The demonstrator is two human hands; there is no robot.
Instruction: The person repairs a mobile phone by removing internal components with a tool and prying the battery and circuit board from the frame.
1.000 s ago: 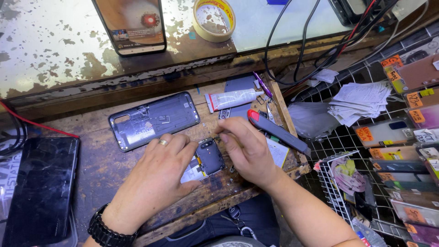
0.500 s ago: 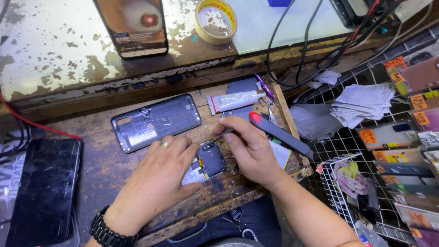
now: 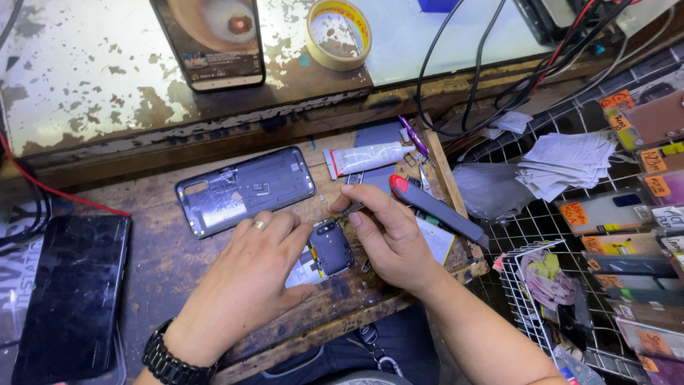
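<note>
Opened phone, its dark inner plate facing up, lies on the worn wooden counter between two hands. The left hand, one ring on a finger and one black watch at the wrist, lies flat over the phone's lower half with fingers curled loosely, pressing it down rather than gripping it. The right hand is pinched closed on one thin metal tool, whose tip points toward the phone's upper corner.

Just above the left hand lies one detached back cover, dark grey, inner side up, with pale stickers near its camera end. Beside it to the right sits one white tube with a red end, and next to that one purple-handled tool. One utility knife with a red tip and grey body rests behind the right hand.

At the far left lies one black phone, screen up and dark. On the raised ledge stand one phone with a lit screen and one roll of yellowish tape.

To the right, a wire rack holds many flat clear-fronted packages, several bearing small orange rectangular labels; one stack of white papers lies above them. Several black cables and a few red ones trail over the ledge.
</note>
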